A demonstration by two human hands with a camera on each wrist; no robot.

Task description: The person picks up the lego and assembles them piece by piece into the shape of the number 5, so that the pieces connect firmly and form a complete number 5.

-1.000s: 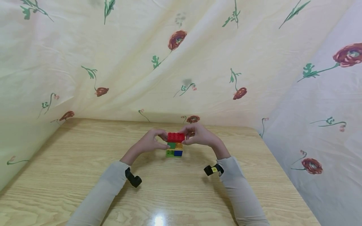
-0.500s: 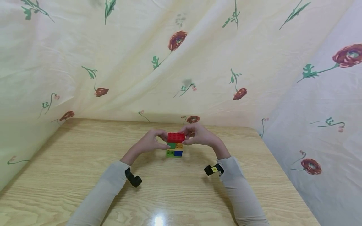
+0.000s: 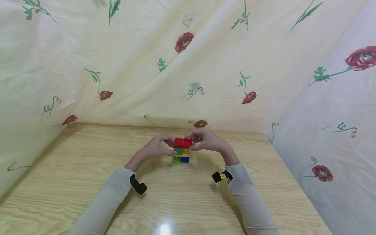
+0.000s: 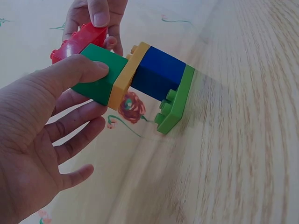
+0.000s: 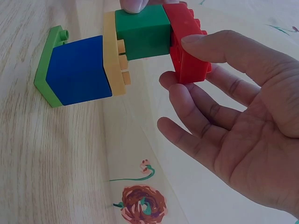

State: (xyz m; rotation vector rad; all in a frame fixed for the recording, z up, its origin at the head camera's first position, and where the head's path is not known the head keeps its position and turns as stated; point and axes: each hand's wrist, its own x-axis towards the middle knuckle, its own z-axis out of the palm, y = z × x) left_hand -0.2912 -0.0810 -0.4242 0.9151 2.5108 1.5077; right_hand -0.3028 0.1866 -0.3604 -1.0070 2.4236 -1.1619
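Note:
A short tower of toy building bricks stands on the table between my hands. At its base is a light green plate (image 4: 180, 105), with a blue brick (image 5: 79, 70) on one end. Above that lies a yellow-orange plate (image 5: 113, 56), bearing a green brick (image 5: 142, 35) on the end away from my right hand. A red brick (image 3: 182, 143) tops the tower and overhangs toward the right. My left hand (image 3: 155, 148) pinches the green brick, thumb on its near face. My right hand (image 3: 209, 141) grips the red brick's right end between thumb and fingers.
The wooden table (image 3: 173, 202) spreads out around the tower. Behind and beside it hangs a pale flowered cloth (image 3: 141, 65). Black camera mounts, one on the left wrist (image 3: 138, 185) and one on the right (image 3: 220, 176), jut inward over the table.

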